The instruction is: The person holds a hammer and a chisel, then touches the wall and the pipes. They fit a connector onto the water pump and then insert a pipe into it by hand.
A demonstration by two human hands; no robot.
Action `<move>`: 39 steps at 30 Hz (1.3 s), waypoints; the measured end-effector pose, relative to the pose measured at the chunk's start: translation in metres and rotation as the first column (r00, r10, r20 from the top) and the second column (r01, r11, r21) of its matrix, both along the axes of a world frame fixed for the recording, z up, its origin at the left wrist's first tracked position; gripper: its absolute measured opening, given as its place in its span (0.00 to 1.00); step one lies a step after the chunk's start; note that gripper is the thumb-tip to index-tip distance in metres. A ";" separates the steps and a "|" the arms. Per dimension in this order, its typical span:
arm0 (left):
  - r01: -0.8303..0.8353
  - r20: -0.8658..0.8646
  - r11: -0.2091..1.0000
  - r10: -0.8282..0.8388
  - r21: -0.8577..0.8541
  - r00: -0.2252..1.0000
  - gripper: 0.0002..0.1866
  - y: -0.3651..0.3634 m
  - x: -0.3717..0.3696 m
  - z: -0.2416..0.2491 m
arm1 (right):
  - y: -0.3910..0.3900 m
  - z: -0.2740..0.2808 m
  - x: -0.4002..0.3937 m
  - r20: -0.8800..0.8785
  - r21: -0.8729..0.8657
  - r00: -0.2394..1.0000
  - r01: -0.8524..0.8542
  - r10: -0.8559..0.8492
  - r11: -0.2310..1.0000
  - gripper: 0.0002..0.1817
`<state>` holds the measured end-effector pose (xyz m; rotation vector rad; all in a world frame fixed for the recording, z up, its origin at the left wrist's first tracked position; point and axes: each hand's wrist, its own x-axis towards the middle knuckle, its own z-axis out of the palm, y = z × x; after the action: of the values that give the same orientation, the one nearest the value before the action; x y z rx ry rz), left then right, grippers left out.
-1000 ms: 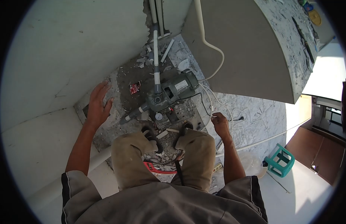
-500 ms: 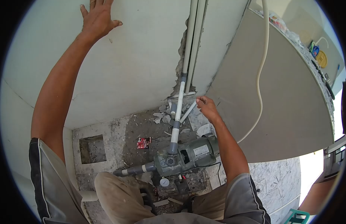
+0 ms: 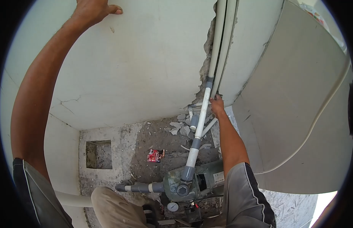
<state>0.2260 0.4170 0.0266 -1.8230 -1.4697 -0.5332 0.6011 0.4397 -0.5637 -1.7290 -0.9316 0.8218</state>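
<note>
My left hand [image 3: 93, 10] rests on the white wall [image 3: 142, 57] at the top left, thumb stretched out, other fingers cut off by the frame edge. Low in the wall's broken channel, my right hand [image 3: 217, 106] has its fingers closed around the bottom of the right upright pipe [image 3: 226, 49]; the fingertips are partly hidden. Just left of it, a white pipe [image 3: 203, 110] with grey couplings runs from the left upright pipe [image 3: 217, 45] down to the green pump [image 3: 178, 186]. A slanting pipe [image 3: 209, 127] lies below my right hand.
A pressure gauge [image 3: 172, 206] sits at the pump's front. Rubble [image 3: 180, 127] and a red packet [image 3: 154, 155] lie on the floor near a square pit [image 3: 99, 154]. A grey panel [image 3: 290, 106] with a hanging hose [image 3: 311, 131] stands at the right. My knee is below.
The view has shifted closer and leftward. My right hand has moved from the slanting pipe's upper end to the upright pipe's base. My left hand stays on the wall, now partly out of frame.
</note>
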 end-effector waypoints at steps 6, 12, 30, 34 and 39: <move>0.101 -0.060 0.985 -0.094 0.140 0.994 0.76 0.013 -0.011 -0.013 | 0.005 -0.002 -0.002 0.126 0.041 0.990 0.052 -0.057 0.998 0.26; 0.093 -0.073 0.982 -0.082 0.164 0.994 0.76 0.017 -0.012 -0.013 | -0.008 0.034 -0.017 0.351 0.067 0.927 0.116 -0.132 0.991 0.23; 0.094 -0.072 0.982 -0.084 0.162 0.994 0.76 0.016 -0.013 -0.012 | -0.042 0.075 -0.017 0.358 0.083 0.930 -0.126 0.089 0.989 0.20; 0.058 -0.041 0.993 -0.053 0.108 0.998 0.76 0.009 -0.007 -0.010 | -0.042 0.093 -0.021 0.414 0.053 0.906 -0.118 0.086 0.992 0.20; 0.012 -0.001 1.000 -0.012 -0.011 1.000 0.75 0.002 -0.003 0.000 | -0.045 0.105 -0.023 0.397 0.057 0.914 -0.120 0.088 0.991 0.19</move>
<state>0.2228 0.4192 0.0267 -1.8412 -1.4645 -0.5316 0.5786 0.3946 -0.4585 -1.8204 -1.3179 0.4991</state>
